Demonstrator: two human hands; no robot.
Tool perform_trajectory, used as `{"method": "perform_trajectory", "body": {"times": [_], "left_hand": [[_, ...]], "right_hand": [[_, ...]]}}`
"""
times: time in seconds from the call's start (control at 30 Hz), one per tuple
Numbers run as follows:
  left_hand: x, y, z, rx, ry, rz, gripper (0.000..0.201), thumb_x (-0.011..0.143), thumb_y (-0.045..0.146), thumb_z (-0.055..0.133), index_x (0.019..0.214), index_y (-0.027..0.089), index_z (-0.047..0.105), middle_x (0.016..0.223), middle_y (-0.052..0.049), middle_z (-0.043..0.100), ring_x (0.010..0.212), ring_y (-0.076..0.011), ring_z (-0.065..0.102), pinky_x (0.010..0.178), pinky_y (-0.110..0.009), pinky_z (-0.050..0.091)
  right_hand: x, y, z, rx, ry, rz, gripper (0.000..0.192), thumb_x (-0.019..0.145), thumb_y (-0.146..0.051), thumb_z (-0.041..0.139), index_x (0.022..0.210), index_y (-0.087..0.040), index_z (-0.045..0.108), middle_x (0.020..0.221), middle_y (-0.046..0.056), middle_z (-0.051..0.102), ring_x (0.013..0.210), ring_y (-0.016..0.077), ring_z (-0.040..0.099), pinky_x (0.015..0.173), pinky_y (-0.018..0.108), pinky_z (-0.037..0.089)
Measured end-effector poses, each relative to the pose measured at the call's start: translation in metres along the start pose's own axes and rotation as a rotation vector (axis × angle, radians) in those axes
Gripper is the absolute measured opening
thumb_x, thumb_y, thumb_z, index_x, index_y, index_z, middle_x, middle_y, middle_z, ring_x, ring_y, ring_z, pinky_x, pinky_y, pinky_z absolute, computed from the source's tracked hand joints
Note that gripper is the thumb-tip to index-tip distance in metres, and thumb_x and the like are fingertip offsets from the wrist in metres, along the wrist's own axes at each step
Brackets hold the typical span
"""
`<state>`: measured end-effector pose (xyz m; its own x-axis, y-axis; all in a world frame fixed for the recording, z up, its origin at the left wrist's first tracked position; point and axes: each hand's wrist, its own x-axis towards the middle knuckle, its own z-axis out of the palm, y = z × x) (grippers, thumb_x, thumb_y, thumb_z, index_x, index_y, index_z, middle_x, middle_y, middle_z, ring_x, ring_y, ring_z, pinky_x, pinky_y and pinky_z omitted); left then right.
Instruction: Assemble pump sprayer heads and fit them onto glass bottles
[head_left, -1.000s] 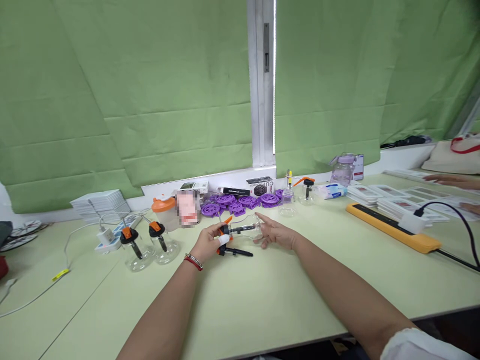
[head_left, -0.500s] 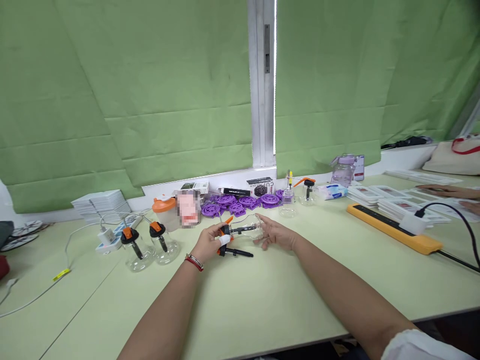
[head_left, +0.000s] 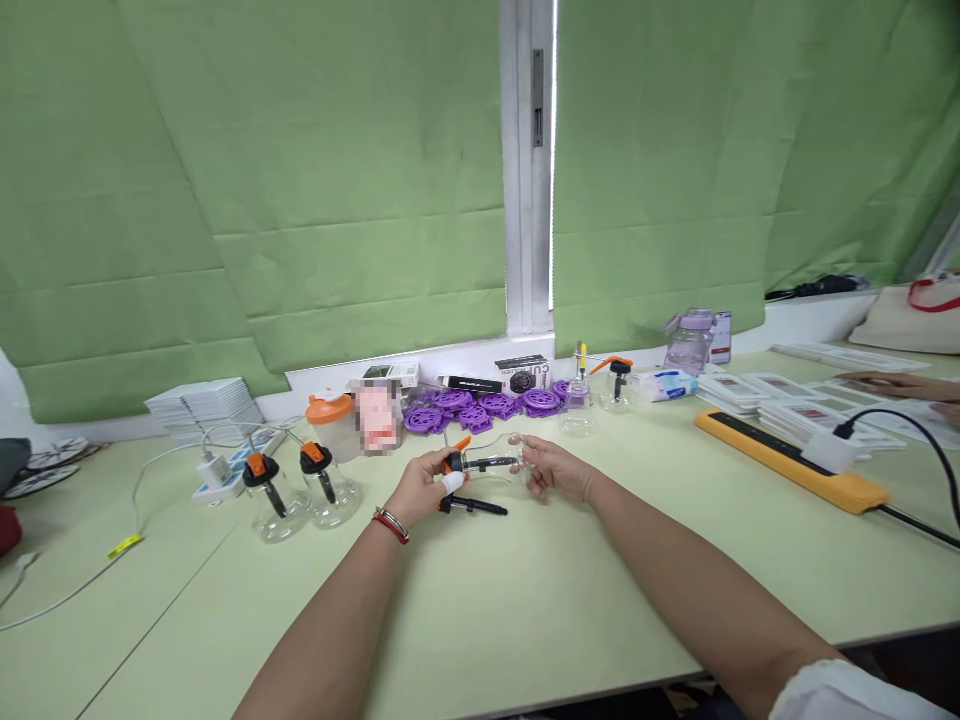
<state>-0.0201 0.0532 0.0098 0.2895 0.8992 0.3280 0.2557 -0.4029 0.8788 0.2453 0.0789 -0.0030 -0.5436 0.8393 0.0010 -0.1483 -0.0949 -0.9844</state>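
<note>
Currently both hands hold one clear bottle (head_left: 501, 462) on its side, just above the counter (head_left: 525, 600). Left hand (head_left: 421, 486) closed on the orange-and-black pump head (head_left: 452, 463); right hand (head_left: 553, 470) closed around the bottle's base. A loose black dip tube (head_left: 472, 507) lies on the counter just below. Judgement: bottle light, stiff, smooth, probably slippery; best held at collar and base. Two similar bottles (head_left: 300, 490) stand well left.

Partly legible white "CUP HOLDER" lettering on the black box (head_left: 523, 374) by the windowsill; other print too small.
</note>
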Motion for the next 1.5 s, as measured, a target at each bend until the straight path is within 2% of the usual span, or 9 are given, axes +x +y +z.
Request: {"method": "perform_trajectory", "body": {"times": [0.23,0.37,0.6,0.77,1.0,1.1,1.27,1.37,1.5], "left_hand": [[0.0,-0.002,-0.002,0.065,0.012,0.025,0.041,0.07,0.034,0.067,0.108,0.017,0.067,0.091,-0.003,0.062,0.086,-0.0167,0.057,0.086,-0.032,0.045],[0.0,0.002,0.001,0.082,0.04,0.025,0.042,0.07,0.033,0.067,0.109,0.018,0.066,0.094,-0.004,0.062,0.087,-0.0168,0.057,0.086,-0.033,0.045],[0.003,0.021,0.017,-0.244,0.247,0.131,0.071,0.07,0.032,0.07,0.133,0.021,0.038,0.125,-0.011,0.053,0.113,-0.0201,0.052,0.096,-0.035,0.042],[0.001,0.021,0.027,-0.332,0.143,0.068,0.05,0.071,0.035,0.068,0.113,0.016,0.049,0.113,-0.011,0.059,0.101,-0.0205,0.057,0.088,-0.034,0.046],[-0.001,0.025,0.03,-0.305,0.116,0.114,0.039,0.07,0.028,0.069,0.103,0.016,0.05,0.105,-0.009,0.058,0.092,-0.0188,0.058,0.082,-0.034,0.047],[0.004,0.024,0.018,-0.267,0.297,0.157,0.037,0.074,0.028,0.065,0.105,0.017,0.049,0.102,-0.008,0.058,0.092,-0.0178,0.058,0.085,-0.034,0.046],[0.008,0.005,-0.019,0.062,0.787,0.099,0.049,0.071,0.029,0.066,0.114,0.019,0.043,0.107,-0.008,0.057,0.098,-0.0185,0.056,0.091,-0.034,0.042],[0.007,-0.009,-0.036,0.215,0.821,-0.092,0.048,0.071,0.029,0.066,0.112,0.019,0.045,0.103,-0.008,0.06,0.093,-0.0201,0.058,0.085,-0.035,0.044],[0.007,-0.023,-0.042,0.348,0.756,-0.247,0.045,0.069,0.029,0.065,0.109,0.018,0.048,0.099,-0.009,0.062,0.09,-0.0224,0.059,0.081,-0.037,0.045]], "right_hand": [[0.002,0.001,0.004,-0.012,0.01,0.027,0.047,0.079,-0.054,0.056,0.112,-0.024,0.045,0.08,0.003,0.066,0.035,0.0068,0.045,0.033,0.019,0.027],[0.002,0.001,0.002,0.007,0.011,0.012,0.044,0.08,-0.053,0.054,0.111,-0.023,0.045,0.077,0.003,0.067,0.037,0.0075,0.046,0.036,0.019,0.032],[-0.003,-0.001,0.012,0.172,-0.188,-0.082,0.053,0.074,-0.041,0.065,0.117,-0.025,0.037,0.105,0.008,0.064,0.074,0.0192,0.068,0.073,0.036,0.049],[0.001,0.01,0.028,0.14,-0.251,-0.103,0.062,0.071,-0.029,0.072,0.119,-0.027,0.034,0.113,0.007,0.057,0.092,0.0213,0.064,0.079,0.037,0.048],[0.009,0.022,0.032,-0.025,-0.211,-0.131,0.07,0.065,-0.027,0.078,0.12,-0.029,0.034,0.125,0.008,0.049,0.095,0.0173,0.059,0.078,0.032,0.047],[0.015,0.028,0.026,-0.096,-0.097,-0.127,0.074,0.064,-0.031,0.079,0.123,-0.03,0.033,0.124,0.009,0.049,0.094,0.0163,0.058,0.081,0.035,0.046],[0.026,0.037,0.001,-0.301,0.286,-0.174,0.063,0.068,-0.038,0.072,0.12,-0.025,0.039,0.102,0.006,0.056,0.08,0.0159,0.056,0.074,0.035,0.047],[0.029,0.037,-0.023,-0.586,0.7,-0.176,0.047,0.069,-0.037,0.066,0.108,-0.021,0.046,0.087,0.003,0.056,0.075,0.0182,0.055,0.073,0.035,0.045],[0.025,0.03,-0.054,-0.802,1.184,-0.052,0.043,0.069,-0.035,0.062,0.106,-0.018,0.047,0.099,0.009,0.055,0.09,0.025,0.056,0.079,0.036,0.044]]}}
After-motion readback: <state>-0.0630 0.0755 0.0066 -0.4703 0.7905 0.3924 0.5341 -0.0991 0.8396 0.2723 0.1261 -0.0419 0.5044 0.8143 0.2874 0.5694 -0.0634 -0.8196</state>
